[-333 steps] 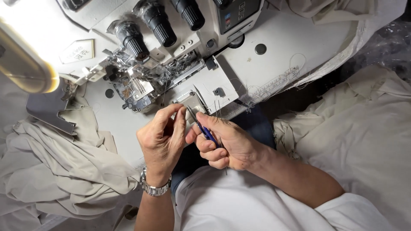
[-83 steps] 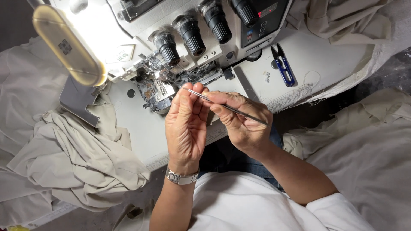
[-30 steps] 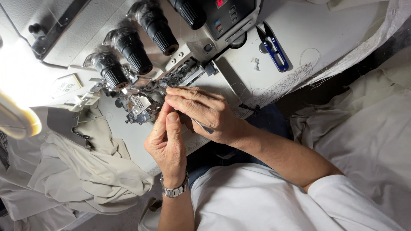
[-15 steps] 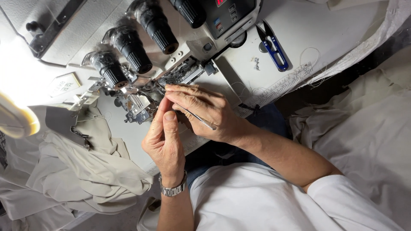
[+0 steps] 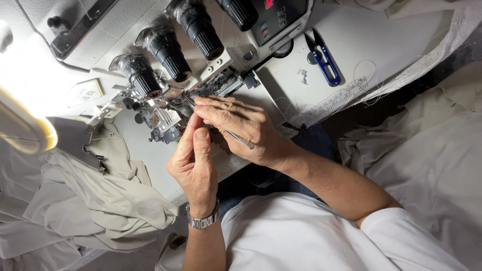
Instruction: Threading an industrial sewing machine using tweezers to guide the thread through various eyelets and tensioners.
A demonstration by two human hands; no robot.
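My right hand [image 5: 241, 128] is shut on thin metal tweezers [image 5: 240, 140]; its fingers reach left to the needle area [image 5: 168, 118] of a white overlock sewing machine [image 5: 165, 45]. The tweezers' tips are hidden behind my fingers. My left hand [image 5: 195, 163], with a metal wristwatch [image 5: 203, 219], is raised beside it, thumb up and fingertips pinched together just under the right fingers, close to the needle area. Whether a thread runs between the fingers is too fine to tell.
Blue thread snips [image 5: 325, 57] lie on the white table [image 5: 361, 40] at the upper right. Beige fabric [image 5: 95, 200] is heaped at the left, more pale cloth [image 5: 427, 150] at the right. A bright lamp [image 5: 25, 130] glares at the far left. Black tension knobs [image 5: 165, 50] top the machine.
Earlier both hands held the tweezers up in front of the machine; they have since moved in to the needle area. Over the last second they barely shift.
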